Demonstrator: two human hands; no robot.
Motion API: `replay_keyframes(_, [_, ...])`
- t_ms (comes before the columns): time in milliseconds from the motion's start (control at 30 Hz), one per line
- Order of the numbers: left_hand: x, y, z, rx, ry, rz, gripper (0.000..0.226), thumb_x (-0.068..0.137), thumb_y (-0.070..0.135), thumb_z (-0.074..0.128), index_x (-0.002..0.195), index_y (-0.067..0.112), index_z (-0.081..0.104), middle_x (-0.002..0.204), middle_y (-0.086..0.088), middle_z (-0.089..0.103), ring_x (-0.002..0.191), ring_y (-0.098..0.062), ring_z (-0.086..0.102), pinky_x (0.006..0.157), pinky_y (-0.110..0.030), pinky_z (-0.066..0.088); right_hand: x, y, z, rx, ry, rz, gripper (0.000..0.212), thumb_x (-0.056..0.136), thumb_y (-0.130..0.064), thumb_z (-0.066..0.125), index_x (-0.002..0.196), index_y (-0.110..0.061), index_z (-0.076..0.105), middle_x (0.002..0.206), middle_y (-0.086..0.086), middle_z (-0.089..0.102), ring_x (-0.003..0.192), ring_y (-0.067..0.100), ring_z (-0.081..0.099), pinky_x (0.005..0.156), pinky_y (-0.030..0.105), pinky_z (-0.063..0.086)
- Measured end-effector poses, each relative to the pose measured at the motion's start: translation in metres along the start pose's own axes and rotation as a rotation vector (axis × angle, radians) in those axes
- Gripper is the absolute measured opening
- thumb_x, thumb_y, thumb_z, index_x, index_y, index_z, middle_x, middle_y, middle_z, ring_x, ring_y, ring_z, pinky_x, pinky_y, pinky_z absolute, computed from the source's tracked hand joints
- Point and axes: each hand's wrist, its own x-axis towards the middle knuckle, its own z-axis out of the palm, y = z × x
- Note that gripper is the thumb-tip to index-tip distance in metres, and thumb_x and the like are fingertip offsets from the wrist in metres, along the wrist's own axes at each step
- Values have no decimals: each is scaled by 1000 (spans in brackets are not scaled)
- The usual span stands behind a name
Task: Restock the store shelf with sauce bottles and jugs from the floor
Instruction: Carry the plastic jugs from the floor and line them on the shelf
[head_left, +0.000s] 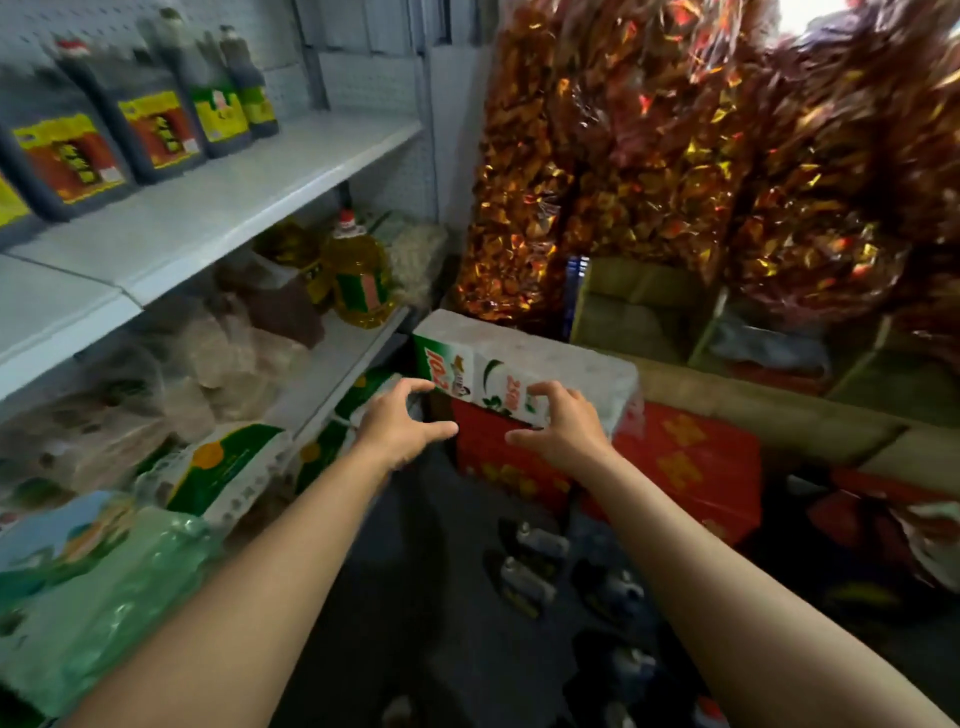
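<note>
On the dark floor (415, 597) below the arms lie dark sauce bottles (530, 571) with pale caps, blurred; about 5 can be made out, though the exact count is unclear. More of the task's goods already stand on the upper shelf (249, 192), toward its left end: 2 big dark jugs (62, 156) with yellow and red labels, then 2 tall dark bottles (213, 93) with green and yellow labels, in a row running back toward the pegboard wall. A sliver of another yellow label shows at the far left edge.

Both hands reach forward over the floor, holding nothing. The left hand (402, 423) has its fingers curled and spread, thumb out toward the right. The right hand (558, 423) mirrors it, fingers bent and wide apart, the tips at the near face of a white box (524, 364) printed in green and red; whether they touch it cannot be told. That box sits on top of a red carton (685, 457) with yellow characters.

On the lower shelf (332, 374), near its right end, stands 1 clear jug of yellow oil (361, 275) with a red cap, a second like it partly hidden behind. Soft bags of pale and brown goods (156, 384) fill the rest of that shelf. Below its front edge lean white and green sacks (228, 467), at least 2, and a green plastic-wrapped pack (78, 597) lies at the lower left.

Behind the boxes, large clear bags of red and gold wrapped sweets (675, 156) are heaped over open cardboard cartons (639, 301).
</note>
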Motion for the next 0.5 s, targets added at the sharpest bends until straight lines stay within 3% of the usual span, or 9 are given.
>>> replay_keyframes(133, [36,-2,24,11,-110,5,66,72,35,88,129,35,53,143,-8,46,130,-27,47,96,-35,45,14,19,9,4,14,113,75,79,-41,84,143,-26,48,147,5,45,138,25,39,110,39,41])
replay_keyframes(333, [93,-15,46,44,-265,63,68,69,39,88,127,37,53,133,-2,54,122,-25,54,98,-42,51,36,31,30,22,36,273,75,81,-40,82,145,-24,47,145,8,47,135,28,42,110,40,40])
replay_keyframes(500, [130,-44,79,93,-382,59,67,72,35,87,129,32,54,136,-3,52,125,-25,53,96,-33,48,52,60,66,75,34,425,74,83,-39,81,145,-21,46,145,8,45,136,28,40,108,39,39])
